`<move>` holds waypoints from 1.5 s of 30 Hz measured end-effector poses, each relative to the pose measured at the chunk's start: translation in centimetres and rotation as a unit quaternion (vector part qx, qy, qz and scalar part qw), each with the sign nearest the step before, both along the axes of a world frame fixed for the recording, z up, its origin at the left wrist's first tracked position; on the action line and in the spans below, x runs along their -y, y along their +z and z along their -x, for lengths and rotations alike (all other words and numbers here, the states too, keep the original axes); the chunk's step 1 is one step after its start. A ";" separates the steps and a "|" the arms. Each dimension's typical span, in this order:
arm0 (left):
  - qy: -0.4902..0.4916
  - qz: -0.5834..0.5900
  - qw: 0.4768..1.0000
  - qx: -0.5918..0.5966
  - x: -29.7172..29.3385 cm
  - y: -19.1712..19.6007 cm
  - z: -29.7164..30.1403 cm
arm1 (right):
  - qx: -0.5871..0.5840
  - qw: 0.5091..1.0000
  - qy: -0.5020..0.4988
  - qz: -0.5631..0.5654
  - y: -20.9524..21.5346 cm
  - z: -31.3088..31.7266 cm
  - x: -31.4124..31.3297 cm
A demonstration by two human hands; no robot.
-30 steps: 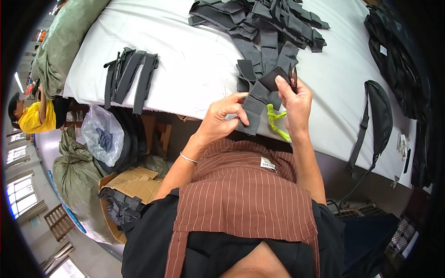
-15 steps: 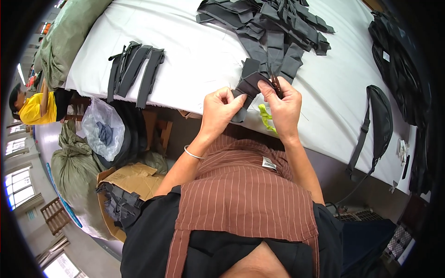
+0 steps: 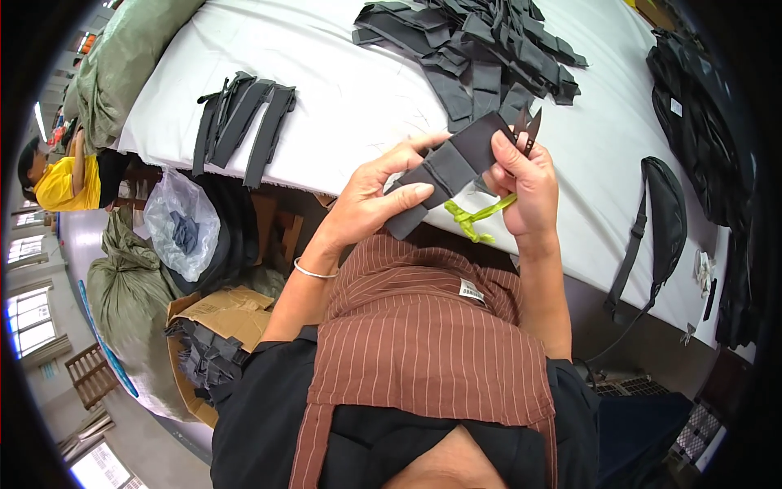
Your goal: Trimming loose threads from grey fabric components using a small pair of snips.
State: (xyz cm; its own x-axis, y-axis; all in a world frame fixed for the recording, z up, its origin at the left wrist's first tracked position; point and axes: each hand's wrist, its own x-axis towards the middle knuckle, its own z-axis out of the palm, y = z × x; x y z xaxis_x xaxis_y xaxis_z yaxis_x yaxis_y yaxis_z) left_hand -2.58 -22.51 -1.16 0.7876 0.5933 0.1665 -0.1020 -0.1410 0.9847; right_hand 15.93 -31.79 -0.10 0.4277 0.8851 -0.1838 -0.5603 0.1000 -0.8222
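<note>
A dark grey fabric strip with a folded, stitched section is stretched slantwise between my hands, over the table's near edge. Its lower left end lies between the thumb and fingers of my left hand, which wears a bangle on the wrist. My right hand pinches the upper right end under its thumb. That same hand also carries small dark thread snips, their two pointed blades apart and facing away from me. From it hangs a knotted yellow-green ribbon. The snips' handles are mostly hidden in the palm.
Beyond my hands, a heap of similar grey strips covers part of the white-covered table. Several strips lie at left. A black waist bag is at right. Below left stands a cardboard box; a person in yellow is farther off.
My hands have moved apart, drawing the strip out straighter between them. The right hand has shifted right, and the snips' blades now show clearly. The ribbon hangs more stretched out.
</note>
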 end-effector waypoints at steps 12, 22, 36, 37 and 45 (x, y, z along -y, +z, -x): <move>0.072 0.193 0.978 -0.023 1.1 -2.6 -1.3 | 0.326 0.939 -0.088 0.062 -2.1 0.1 1.9; 0.048 0.198 0.978 -0.049 0.7 -2.7 -2.0 | 0.510 0.859 0.004 0.049 -2.3 -0.2 3.1; 0.009 0.259 0.965 -0.038 0.1 -2.8 -1.8 | 0.622 0.783 -0.017 -0.006 -1.7 -0.4 2.5; 0.004 0.264 0.964 -0.035 0.0 -2.8 -1.7 | 0.622 0.783 -0.016 -0.006 -1.6 -0.4 2.5; -0.004 0.256 0.965 -0.050 -0.3 -2.8 -1.7 | 0.637 0.770 -0.023 -0.001 -1.3 -0.3 2.3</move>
